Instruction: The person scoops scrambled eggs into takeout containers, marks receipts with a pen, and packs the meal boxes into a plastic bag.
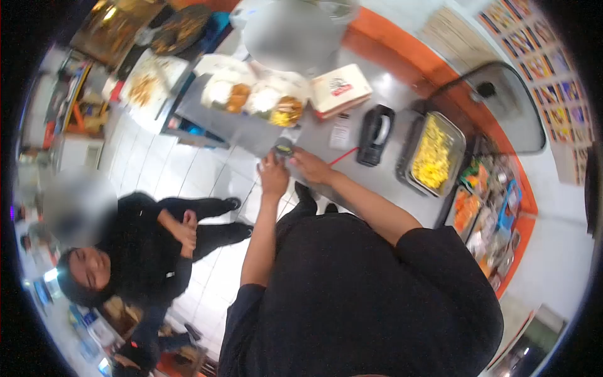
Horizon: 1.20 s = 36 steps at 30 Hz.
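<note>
Both of my hands meet at the near edge of the steel counter [251, 133]. My left hand [274, 176] and my right hand [309, 166] hold a small round dark cup [284, 147] between them, with something greenish inside. Just beyond it are two open food boxes, one with rice and yellow food [286, 112], the other with rice and brown food [237, 97]. A closed white-and-red box [341, 89] stands to their right.
Right of my hands lie a paper slip [340, 132], a black device [375, 135] and a steel tray of yellow food [433, 154]. Packets and vegetables [480, 220] fill the right side. A person in black [147, 251] stands at left.
</note>
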{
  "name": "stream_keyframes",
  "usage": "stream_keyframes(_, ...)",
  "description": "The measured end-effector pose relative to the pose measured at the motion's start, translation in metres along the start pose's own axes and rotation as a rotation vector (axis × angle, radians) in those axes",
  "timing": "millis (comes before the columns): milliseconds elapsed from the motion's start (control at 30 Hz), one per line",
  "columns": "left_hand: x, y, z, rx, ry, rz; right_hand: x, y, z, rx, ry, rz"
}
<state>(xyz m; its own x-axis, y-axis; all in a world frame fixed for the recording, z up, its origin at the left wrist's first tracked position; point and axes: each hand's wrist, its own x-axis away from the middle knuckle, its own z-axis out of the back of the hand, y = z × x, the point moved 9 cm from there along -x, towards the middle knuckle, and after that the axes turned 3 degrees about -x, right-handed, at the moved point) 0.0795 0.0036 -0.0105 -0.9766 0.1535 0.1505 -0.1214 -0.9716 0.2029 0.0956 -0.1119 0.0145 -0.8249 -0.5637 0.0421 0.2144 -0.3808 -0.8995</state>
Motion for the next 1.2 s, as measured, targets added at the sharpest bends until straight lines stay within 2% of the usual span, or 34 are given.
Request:
stream_keyframes(33, -0.001, 0.001, 0.001, -0.016, -0.014, 0.007, 0.008, -0.01, 0.013, 0.027, 0.059, -0.001)
stream_keyframes(100, 0.002, 0.008, 0.011, -0.043, 0.127, -0.061, 0.036, -0.027, 0.032, 0.084, 0.161, 0.003)
stream_keyframes(167, 0.006, 0.013, 0.018, -0.045, 0.16, -0.074, 0.076, -0.032, 0.062, 0.11, 0.184, -0.139)
stream_keyframes(200, 0.003, 0.009, 0.008, -0.092, 0.108, -0.062, 0.098, -0.031, 0.073, 0.116, 0.195, -0.203)
stream_keyframes(267, 0.001, 0.012, 0.005, -0.095, 0.083, -0.04, 0.163, -0.018, 0.114, 0.275, 0.625, -0.116)
stream_keyframes(333, 0.003, 0.011, 0.006, -0.099, 0.058, -0.02, 0.223, -0.016, 0.164, 0.096, 0.856, -0.236)
stream_keyframes(367, 0.003, 0.012, 0.008, -0.083, 0.071, -0.021, 0.261, 0.02, 0.18, 0.223, 0.943, -0.459)
stream_keyframes(400, 0.002, 0.012, 0.009, -0.067, 0.08, -0.021, 0.29, 0.019, 0.201, 0.359, 1.089, -0.304)
stream_keyframes(433, 0.002, 0.015, 0.01, -0.051, 0.085, -0.022, 0.317, 0.039, 0.22, 0.521, 1.092, -0.49)
stream_keyframes(533, 0.001, 0.015, 0.011, -0.029, 0.05, 0.018, 0.36, 0.044, 0.262, 0.689, 1.007, -0.65)
stream_keyframes(633, 0.002, 0.013, 0.012, 0.096, 0.12, -0.079, 0.381, 0.037, 0.279, 0.558, 1.006, -0.661)
stream_keyframes(733, 0.016, 0.014, 0.029, 0.151, 0.346, -0.006, 0.382, 0.05, 0.269, 0.649, 0.901, -0.734)
stream_keyframes(767, 0.017, 0.023, 0.022, 0.293, 0.269, -0.012, 0.383, 0.059, 0.264, 0.699, 0.852, -0.749)
stream_keyframes(833, 0.022, 0.071, 0.027, 0.577, 0.114, -0.017, 0.371, 0.056, 0.253, 0.704, 0.788, -0.757)
stream_keyframes(900, 0.025, 0.149, 0.022, 0.622, -0.107, -0.116, 0.364, 0.053, 0.244, 0.725, 0.698, -0.798)
stream_keyframes(967, 0.033, 0.246, 0.016, 0.583, -0.168, -0.614, 0.363, 0.085, 0.236, 0.696, 0.672, -0.826)
stream_keyframes(1033, 0.039, 0.32, -0.002, 0.624, -0.251, -0.738, 0.354, 0.098, 0.23, 0.678, 0.609, -0.854)
stream_keyframes(1100, 0.033, 0.364, -0.054, 0.945, -0.56, -0.536, 0.343, 0.091, 0.232, 0.682, 0.585, -0.78)
stream_keyframes(1200, 0.022, 0.411, -0.067, 1.081, -0.582, -0.63, 0.332, 0.102, 0.232, 0.713, 0.534, -0.62)
